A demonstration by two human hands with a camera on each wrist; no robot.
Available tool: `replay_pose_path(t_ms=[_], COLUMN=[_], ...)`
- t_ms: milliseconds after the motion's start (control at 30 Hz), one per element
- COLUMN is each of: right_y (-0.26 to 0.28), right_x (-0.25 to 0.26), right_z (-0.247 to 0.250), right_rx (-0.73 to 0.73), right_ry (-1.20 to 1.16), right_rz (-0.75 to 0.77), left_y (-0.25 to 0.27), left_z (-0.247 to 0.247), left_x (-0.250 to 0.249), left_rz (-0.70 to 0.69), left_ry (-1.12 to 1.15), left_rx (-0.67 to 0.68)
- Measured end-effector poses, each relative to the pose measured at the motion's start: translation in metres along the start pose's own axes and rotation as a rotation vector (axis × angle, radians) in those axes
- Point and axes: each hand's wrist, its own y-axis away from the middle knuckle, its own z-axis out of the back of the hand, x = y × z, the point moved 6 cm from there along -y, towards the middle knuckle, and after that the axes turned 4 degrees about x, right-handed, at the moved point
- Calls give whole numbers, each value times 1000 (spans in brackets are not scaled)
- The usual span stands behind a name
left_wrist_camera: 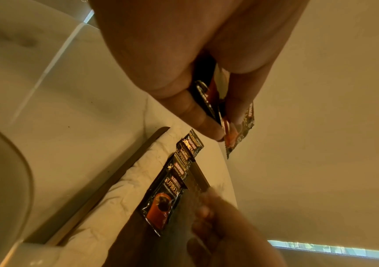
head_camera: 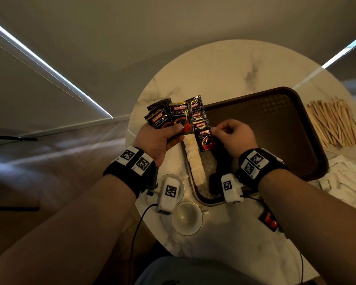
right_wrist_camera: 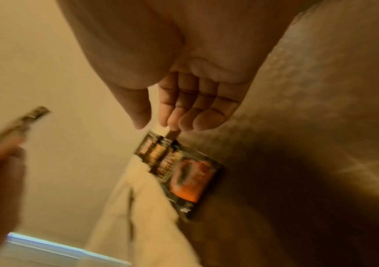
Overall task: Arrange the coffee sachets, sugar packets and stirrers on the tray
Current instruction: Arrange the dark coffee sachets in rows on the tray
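Tray (head_camera: pixel 284 112) work looks under way: sugar packets (head_camera: pixel 194 161) line its left edge, with a sachet row (head_camera: pixel 200 122) beside them. Stirrers (head_camera: pixel 335 124) wait on the table. Left hand (head_camera: pixel 158 136) grips a sachet fan (head_camera: pixel 169 118); right hand (head_camera: pixel 234 136), fingers curled, appears empty above the row's nearest sachet.

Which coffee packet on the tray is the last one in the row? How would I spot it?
Find the brown tray on the round marble table. Along its left edge lies a white strip of sugar packets, and beside that runs an overlapping row of black coffee sachets. The nearest sachet is the only one showing its whole red cup, right by the right hand.
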Motion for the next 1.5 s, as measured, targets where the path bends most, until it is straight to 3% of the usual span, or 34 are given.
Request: replay_pose_path(t_ms=[167,233,400,533,633,867,1133,1500], right_y=[26,28,32,25,18,15,24,19], right_x=[55,64,72,61,36,-36,-42,-39], right_z=[-11,-14,-5,12,22,7,-9,-13], right_rx=[292,332,289,134,62,85,95,20], right_ry=[-273,-268,-235,-334,-346,-107,23,217], right_rz=[186,222,250,229,125,-166,-167,-127], left_y=[3,6,8,7,5,1,2,4], left_z=[-15,-20,-19,-15,-11,5,12,13], left_x=[-3,-6,-9,-7,-3,8,8,13], left_rz=[-28,-46,3,97,119,66,1,14], left_ry=[-86,-124,-66,72,94,45,-40,-58], left_rx=[67,112,116,71,57,-15,-10,19])
